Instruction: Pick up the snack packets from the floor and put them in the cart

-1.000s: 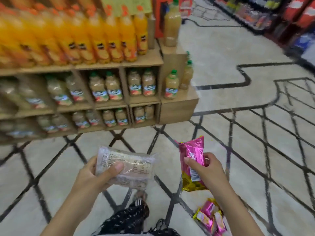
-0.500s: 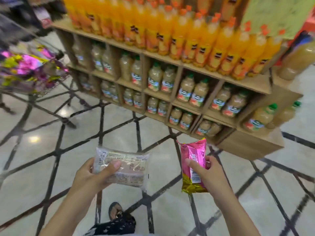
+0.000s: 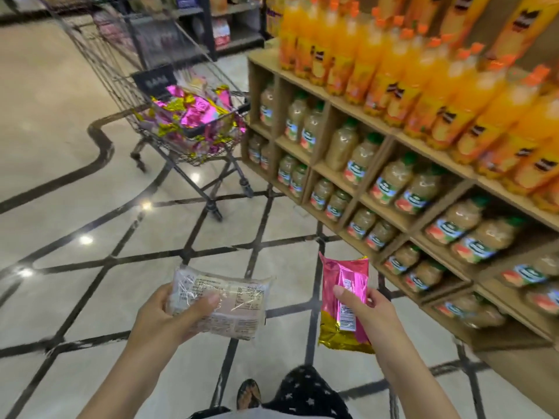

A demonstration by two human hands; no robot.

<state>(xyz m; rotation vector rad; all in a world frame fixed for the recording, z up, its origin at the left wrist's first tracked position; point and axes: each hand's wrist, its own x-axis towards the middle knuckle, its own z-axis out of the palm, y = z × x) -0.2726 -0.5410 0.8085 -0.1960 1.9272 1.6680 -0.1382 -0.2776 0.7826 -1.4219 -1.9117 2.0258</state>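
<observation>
Now that you've turned and the cart (image 3: 217,124) sits ahead beside the juice shelf (image 3: 322,169), your left hand (image 3: 169,316) grips the clear packet (image 3: 239,297), your right hand (image 3: 367,309) the pink packet (image 3: 344,279), hands apart, so walk over and drop both.

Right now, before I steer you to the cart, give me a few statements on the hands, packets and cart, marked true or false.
1. The left hand holds a clear packet. True.
2. The right hand is empty. False: it grips a pink packet.
3. A pile of packets lies in the cart. True.
4. The cart stands to the right of the shelf. False: it stands to its left, ahead of the person.
</observation>
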